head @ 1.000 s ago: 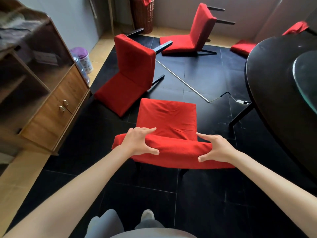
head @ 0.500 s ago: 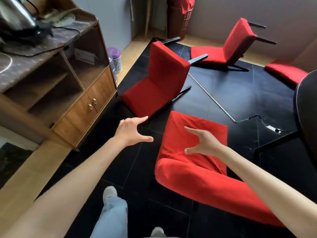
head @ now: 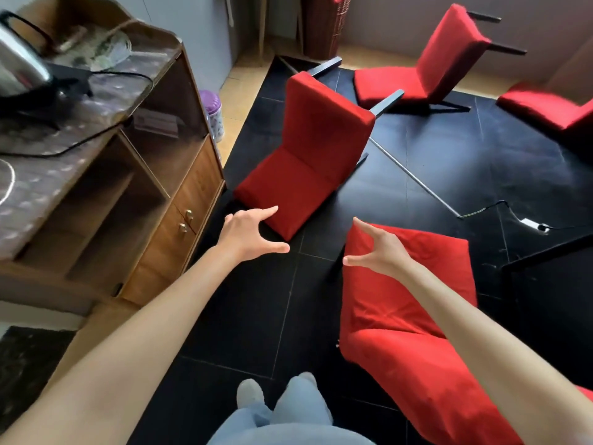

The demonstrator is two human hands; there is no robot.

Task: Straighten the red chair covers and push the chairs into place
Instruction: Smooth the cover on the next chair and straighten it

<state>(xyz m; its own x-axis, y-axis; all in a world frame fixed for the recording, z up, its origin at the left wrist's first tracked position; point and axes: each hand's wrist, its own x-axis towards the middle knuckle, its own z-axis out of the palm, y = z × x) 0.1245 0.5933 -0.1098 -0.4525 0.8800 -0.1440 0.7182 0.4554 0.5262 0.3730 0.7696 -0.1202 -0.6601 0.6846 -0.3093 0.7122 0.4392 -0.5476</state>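
Observation:
An upright red-covered chair (head: 414,303) stands at the lower right, its seat and top edge facing me. A second red chair (head: 308,149) lies tipped on its back on the black floor ahead. My left hand (head: 248,234) hovers just before its lower end, fingers spread, holding nothing. My right hand (head: 377,248) is spread over the near chair's seat corner, empty. Two more red chairs, one (head: 426,75) at the back and one (head: 545,107) at the right edge, lie overturned.
A wooden cabinet (head: 179,200) with a kettle on top stands at the left. A purple-lidded jar (head: 213,118) sits beside it. A thin metal rod (head: 414,178) and a cable with adapter (head: 529,224) lie on the floor. A black table's edge (head: 552,290) is at the right.
Both hands let go of the near chair's top edge and moved left and forward toward the tipped chair. My view swung left, so the near chair now sits at the lower right.

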